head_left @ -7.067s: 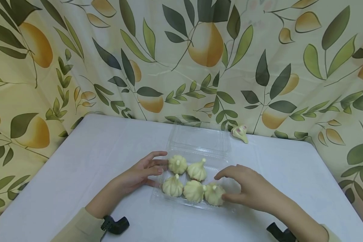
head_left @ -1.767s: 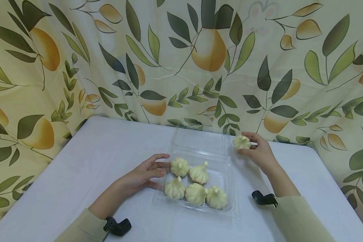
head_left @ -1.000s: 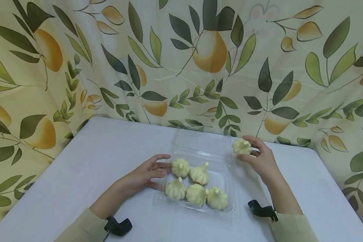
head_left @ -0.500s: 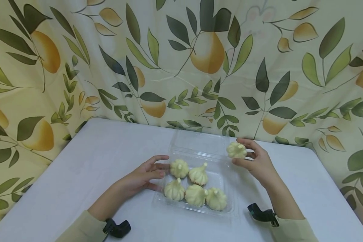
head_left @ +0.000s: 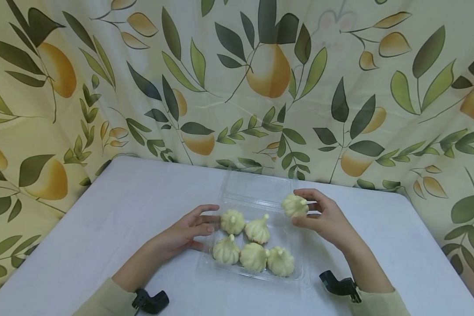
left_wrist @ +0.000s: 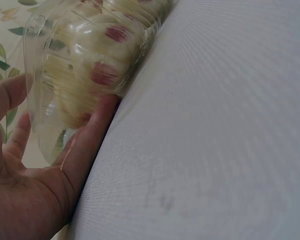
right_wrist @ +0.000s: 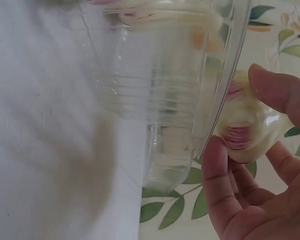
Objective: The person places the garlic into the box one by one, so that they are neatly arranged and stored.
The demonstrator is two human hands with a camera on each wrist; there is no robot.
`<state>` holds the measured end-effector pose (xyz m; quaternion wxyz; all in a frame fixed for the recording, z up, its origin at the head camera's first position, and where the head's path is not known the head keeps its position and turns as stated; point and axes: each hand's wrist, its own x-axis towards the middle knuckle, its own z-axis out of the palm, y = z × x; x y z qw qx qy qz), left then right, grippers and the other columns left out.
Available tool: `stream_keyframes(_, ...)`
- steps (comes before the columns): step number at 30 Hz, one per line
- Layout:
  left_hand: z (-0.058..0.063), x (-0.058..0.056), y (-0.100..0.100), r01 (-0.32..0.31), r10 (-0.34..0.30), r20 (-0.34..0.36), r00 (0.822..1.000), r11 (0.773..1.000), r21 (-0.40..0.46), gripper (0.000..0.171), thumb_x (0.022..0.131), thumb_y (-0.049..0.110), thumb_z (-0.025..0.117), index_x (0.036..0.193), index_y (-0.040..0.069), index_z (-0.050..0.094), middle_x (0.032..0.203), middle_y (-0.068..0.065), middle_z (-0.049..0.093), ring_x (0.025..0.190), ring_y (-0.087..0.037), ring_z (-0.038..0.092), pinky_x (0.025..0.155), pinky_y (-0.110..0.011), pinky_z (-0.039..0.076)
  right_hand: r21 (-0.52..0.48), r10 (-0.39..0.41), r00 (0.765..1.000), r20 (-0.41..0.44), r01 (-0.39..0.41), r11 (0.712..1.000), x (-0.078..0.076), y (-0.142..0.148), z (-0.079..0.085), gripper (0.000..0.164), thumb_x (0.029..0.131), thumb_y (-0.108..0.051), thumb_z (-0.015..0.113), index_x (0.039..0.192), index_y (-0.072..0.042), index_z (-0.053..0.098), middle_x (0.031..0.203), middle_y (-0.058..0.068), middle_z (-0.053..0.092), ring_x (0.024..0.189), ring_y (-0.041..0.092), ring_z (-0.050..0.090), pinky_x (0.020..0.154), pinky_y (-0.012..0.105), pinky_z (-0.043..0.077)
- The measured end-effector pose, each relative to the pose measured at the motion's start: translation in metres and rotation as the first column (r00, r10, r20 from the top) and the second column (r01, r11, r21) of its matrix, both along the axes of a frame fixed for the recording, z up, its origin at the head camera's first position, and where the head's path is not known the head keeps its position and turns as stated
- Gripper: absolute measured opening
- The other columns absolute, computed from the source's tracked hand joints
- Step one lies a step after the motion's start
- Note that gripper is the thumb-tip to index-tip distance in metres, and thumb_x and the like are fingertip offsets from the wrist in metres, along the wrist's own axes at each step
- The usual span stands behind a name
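A clear plastic clamshell box lies on the table with its lid folded back. Several pale garlic bulbs sit in it in two rows, and the back right of the tray holds none. My right hand pinches another garlic bulb between thumb and fingers, above the box's back right corner. In the right wrist view this garlic bulb shows purple patches, beside the tray's rim. My left hand rests with extended fingers against the box's left side; the left wrist view shows its fingers touching the plastic wall.
The white-covered table extends to both sides of the box. A curtain printed with leaves and fruit hangs behind the back edge. Black wrist cameras are worn at the left cuff and the right cuff.
Earlier the right hand was at the box, with a garlic bulb lying behind it. The hand then took hold of that bulb and carried it left toward the box. The left hand stays put.
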<state>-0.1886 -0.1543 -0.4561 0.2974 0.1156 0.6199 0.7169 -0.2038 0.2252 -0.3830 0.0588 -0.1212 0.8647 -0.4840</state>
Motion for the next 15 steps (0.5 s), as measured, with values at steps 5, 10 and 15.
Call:
stream_keyframes(5, -0.0007, 0.0007, -0.0008, -0.001, 0.001, -0.002, 1.000, 1.000, 0.002, 0.063, 0.100, 0.013, 0.056, 0.156, 0.021, 0.027, 0.156, -0.014, 0.034, 0.140, -0.036, 0.036, 0.089, -0.051, 0.055, 0.037, 0.051, 0.999, -0.004, -0.051, 0.998, 0.0029, -0.0042, 0.0020, 0.066, 0.079, -0.019, 0.085, 0.136, -0.013, 0.054, 0.132, 0.011, 0.055, 0.106, 0.029, 0.057, 0.081, 0.030, 0.055)
stream_keyframes(10, -0.0016, 0.0004, -0.0011, 0.000, 0.000, 0.003, 1.000, 1.000, 0.009, 0.064, 0.100, 0.013, 0.057, 0.156, 0.021, 0.027, 0.156, -0.014, 0.034, 0.140, -0.036, 0.037, 0.089, -0.052, 0.055, 0.087, 0.094, 0.995, -0.035, -0.090, 0.992, 0.0051, -0.0075, 0.0000, 0.056, 0.074, -0.017, 0.088, 0.123, -0.014, 0.061, 0.121, 0.008, 0.062, 0.103, 0.026, 0.063, 0.081, 0.031, 0.057)
stream_keyframes(15, -0.0022, -0.0008, -0.0013, 0.001, -0.001, -0.001, 1.000, 1.000, 0.005, 0.063, 0.100, 0.014, 0.056, 0.156, 0.021, 0.027, 0.156, -0.015, 0.034, 0.139, -0.036, 0.038, 0.088, -0.051, 0.056, 0.154, 0.112, 0.989, -0.095, -0.097, 0.983, 0.0063, -0.0098, -0.0033, 0.040, 0.077, -0.014, 0.086, 0.111, -0.010, 0.065, 0.113, 0.009, 0.066, 0.103, 0.026, 0.065, 0.082, 0.030, 0.057)
